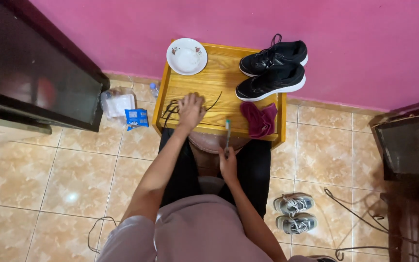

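My left hand point(190, 109) rests closed on a bundle of black shoelaces point(170, 109) at the near left of a small yellow wooden table point(219, 77). Near the table's front edge my right hand point(228, 162) holds a toothbrush point(228, 132) by its handle, the head pointing up onto the table. A pair of black sneakers with white soles point(272, 70) stands at the table's far right. A crumpled maroon cloth point(259, 120) lies in front of them. A white bowl point(186, 56) sits on the far left corner.
A pink wall runs behind the table. Dark cabinets stand at the left point(30, 73) and right point(410, 145). A plastic bag with a blue packet point(122, 109) lies on the tiled floor at the left. Grey sneakers point(294, 213) and a cable point(360, 213) lie at the right.
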